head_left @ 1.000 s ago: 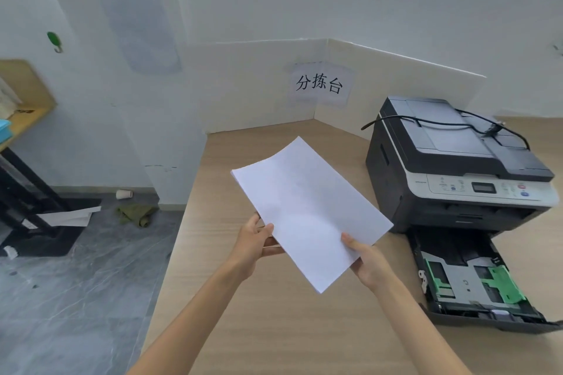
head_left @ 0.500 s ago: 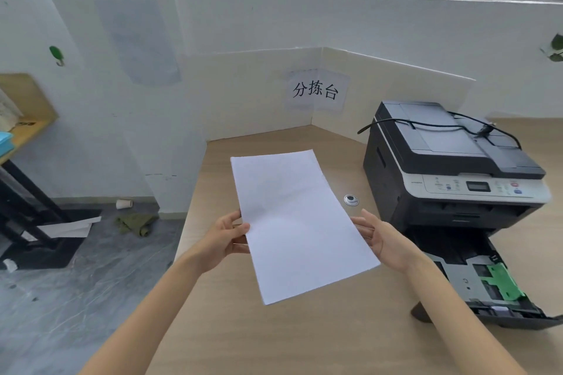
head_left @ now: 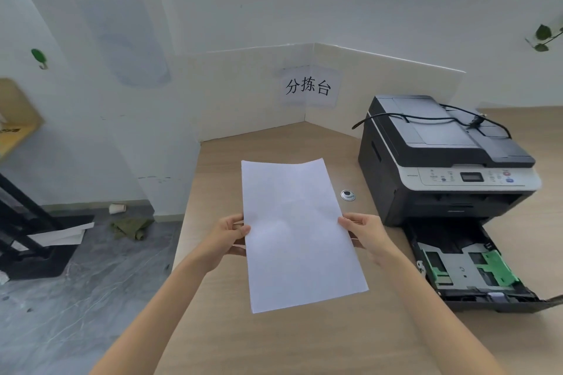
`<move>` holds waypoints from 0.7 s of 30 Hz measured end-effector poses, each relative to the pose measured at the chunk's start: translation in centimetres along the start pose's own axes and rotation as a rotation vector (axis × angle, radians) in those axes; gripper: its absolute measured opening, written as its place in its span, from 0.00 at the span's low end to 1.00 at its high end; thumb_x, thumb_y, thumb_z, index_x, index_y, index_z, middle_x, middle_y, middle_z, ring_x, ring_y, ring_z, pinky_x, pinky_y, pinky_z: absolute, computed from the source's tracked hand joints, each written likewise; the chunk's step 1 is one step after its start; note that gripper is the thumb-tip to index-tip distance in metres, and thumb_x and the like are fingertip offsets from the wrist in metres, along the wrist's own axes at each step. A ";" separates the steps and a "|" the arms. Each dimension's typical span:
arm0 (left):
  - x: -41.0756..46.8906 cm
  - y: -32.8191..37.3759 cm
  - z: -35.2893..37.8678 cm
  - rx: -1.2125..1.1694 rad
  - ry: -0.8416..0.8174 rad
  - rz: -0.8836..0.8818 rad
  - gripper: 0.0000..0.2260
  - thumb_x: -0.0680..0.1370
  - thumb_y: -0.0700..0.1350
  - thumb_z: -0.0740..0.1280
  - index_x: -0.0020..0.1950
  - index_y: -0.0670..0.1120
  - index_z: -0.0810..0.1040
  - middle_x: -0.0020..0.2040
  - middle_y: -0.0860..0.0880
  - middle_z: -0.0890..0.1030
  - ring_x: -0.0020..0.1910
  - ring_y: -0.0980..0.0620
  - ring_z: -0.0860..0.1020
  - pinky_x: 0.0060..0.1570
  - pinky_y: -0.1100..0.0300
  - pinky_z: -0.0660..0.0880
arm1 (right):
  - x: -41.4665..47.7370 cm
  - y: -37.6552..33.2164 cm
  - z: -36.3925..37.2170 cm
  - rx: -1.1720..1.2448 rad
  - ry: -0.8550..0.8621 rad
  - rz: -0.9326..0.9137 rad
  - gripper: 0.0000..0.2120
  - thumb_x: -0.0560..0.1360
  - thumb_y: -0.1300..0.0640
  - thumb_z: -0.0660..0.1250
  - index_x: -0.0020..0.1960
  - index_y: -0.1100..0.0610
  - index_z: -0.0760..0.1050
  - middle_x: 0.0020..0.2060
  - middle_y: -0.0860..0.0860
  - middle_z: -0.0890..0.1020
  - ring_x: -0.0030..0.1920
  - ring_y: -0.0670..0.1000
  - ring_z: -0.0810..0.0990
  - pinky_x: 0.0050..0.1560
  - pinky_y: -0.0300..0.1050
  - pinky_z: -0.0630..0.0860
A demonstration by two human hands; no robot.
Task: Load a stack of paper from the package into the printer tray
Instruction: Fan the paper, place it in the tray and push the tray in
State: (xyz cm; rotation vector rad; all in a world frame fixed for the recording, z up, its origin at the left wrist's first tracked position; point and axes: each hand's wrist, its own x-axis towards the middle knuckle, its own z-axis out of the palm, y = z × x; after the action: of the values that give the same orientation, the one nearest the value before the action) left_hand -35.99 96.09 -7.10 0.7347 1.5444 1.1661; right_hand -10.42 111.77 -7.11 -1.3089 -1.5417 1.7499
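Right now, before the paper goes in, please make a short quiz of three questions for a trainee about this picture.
1. True or false: the black printer tray is pulled out and holds no paper.
2. Which hands hold the white paper stack? A) left hand only B) right hand only C) both
3. Fill in: the black cable lies on top of the grey and black ____.

Key: 1 true; 2 C; 3 printer.

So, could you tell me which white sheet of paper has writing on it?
The sheet taped to the corner partition, bearing black characters. The paper held between the left hand and right hand shows blank.
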 end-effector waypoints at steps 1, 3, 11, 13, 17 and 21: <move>0.1 0.0 0.0 -0.006 0.009 0.004 0.12 0.80 0.38 0.60 0.59 0.50 0.77 0.43 0.49 0.85 0.38 0.51 0.83 0.35 0.59 0.80 | -0.1 0.2 0.0 0.017 0.014 0.008 0.08 0.75 0.60 0.66 0.52 0.61 0.81 0.42 0.54 0.85 0.34 0.48 0.82 0.33 0.37 0.79; 0.4 0.0 0.4 -0.022 0.007 0.015 0.12 0.80 0.38 0.60 0.56 0.52 0.78 0.41 0.51 0.85 0.37 0.52 0.83 0.36 0.59 0.81 | -0.3 0.5 -0.3 0.050 0.053 0.025 0.07 0.75 0.60 0.67 0.51 0.59 0.82 0.41 0.53 0.85 0.34 0.48 0.82 0.34 0.37 0.79; 1.4 0.6 4.0 -0.041 -0.080 0.046 0.12 0.80 0.38 0.60 0.56 0.51 0.79 0.42 0.51 0.85 0.38 0.51 0.83 0.39 0.57 0.82 | -2.3 2.1 -3.8 0.126 0.193 0.050 0.05 0.75 0.61 0.66 0.48 0.56 0.81 0.40 0.50 0.85 0.38 0.50 0.83 0.38 0.40 0.80; 1.3 0.5 5.5 -0.039 -0.082 0.048 0.12 0.79 0.37 0.60 0.55 0.51 0.79 0.42 0.51 0.85 0.38 0.52 0.83 0.37 0.58 0.81 | -3.1 2.7 -5.1 0.136 0.214 0.056 0.06 0.75 0.60 0.66 0.48 0.56 0.81 0.41 0.50 0.86 0.38 0.50 0.84 0.37 0.40 0.79; 0.9 0.8 9.5 -0.038 -0.090 0.042 0.13 0.79 0.37 0.60 0.54 0.51 0.80 0.42 0.52 0.85 0.38 0.51 0.83 0.36 0.59 0.80 | -4.6 3.8 -8.4 0.173 0.246 0.077 0.07 0.75 0.59 0.67 0.50 0.57 0.81 0.43 0.52 0.86 0.41 0.52 0.84 0.38 0.44 0.78; 0.6 1.2 14.8 -0.015 -0.107 0.052 0.13 0.79 0.36 0.60 0.54 0.51 0.80 0.41 0.53 0.85 0.37 0.52 0.83 0.37 0.59 0.80 | -6.4 4.5 -13.4 0.208 0.262 0.086 0.06 0.75 0.60 0.66 0.50 0.58 0.81 0.41 0.52 0.86 0.39 0.53 0.84 0.34 0.43 0.79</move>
State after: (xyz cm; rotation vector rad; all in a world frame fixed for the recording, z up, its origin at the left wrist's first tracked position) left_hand -22.22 101.65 -6.35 0.8185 1.4342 1.1567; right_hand 5.07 111.95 -7.97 -1.4481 -1.1439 1.6607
